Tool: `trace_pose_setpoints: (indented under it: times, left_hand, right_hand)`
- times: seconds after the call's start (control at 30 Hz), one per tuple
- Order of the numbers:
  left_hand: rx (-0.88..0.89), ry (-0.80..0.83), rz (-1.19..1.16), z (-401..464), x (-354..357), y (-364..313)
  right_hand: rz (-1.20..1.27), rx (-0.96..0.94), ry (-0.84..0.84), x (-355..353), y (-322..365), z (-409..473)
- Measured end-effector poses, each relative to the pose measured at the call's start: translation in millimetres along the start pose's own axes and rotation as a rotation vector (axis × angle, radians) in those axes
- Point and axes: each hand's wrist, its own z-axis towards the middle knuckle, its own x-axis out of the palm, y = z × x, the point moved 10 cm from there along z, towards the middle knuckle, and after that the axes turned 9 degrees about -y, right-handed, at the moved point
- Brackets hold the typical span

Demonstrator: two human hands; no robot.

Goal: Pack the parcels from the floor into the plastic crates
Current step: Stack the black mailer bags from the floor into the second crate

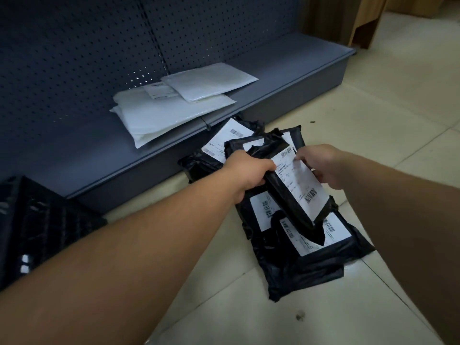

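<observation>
A pile of several black plastic parcels [296,257] with white barcode labels lies on the tiled floor beside the shelf base. Above the pile I hold one black parcel [293,188], tilted, label facing up. My left hand [245,174] grips its left edge. My right hand [323,165] pinches its top right corner at the label. A black plastic crate [37,225] with a lattice wall stands at the lower left; its inside is dark and hard to read.
A grey metal shelf base [149,155] with a perforated back panel [99,46] runs along the left. White padded envelopes [174,105] lie on it. Wooden furniture [366,23] stands at the top right. Pale floor tiles [373,115] spread to the right.
</observation>
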Motion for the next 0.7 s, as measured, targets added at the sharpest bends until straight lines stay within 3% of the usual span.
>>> trace_pose_setpoints:
  times: [0.3, 0.53, 0.7]
  left_hand:
    - [0.010, -0.139, -0.315, -6.9, -107.1, 19.8]
    - [0.007, -0.312, -0.466, -19.6, -181.7, 43.6]
    - [0.040, -0.354, -0.615, -25.0, -222.9, 46.6]
  right_hand:
    - [0.132, -0.113, 0.030, 42.2, 50.4, -31.5]
    - [0.102, -0.189, 0.041, 71.6, 79.1, -50.7]
    - [0.092, -0.149, 0.158, 111.5, 87.3, -72.2]
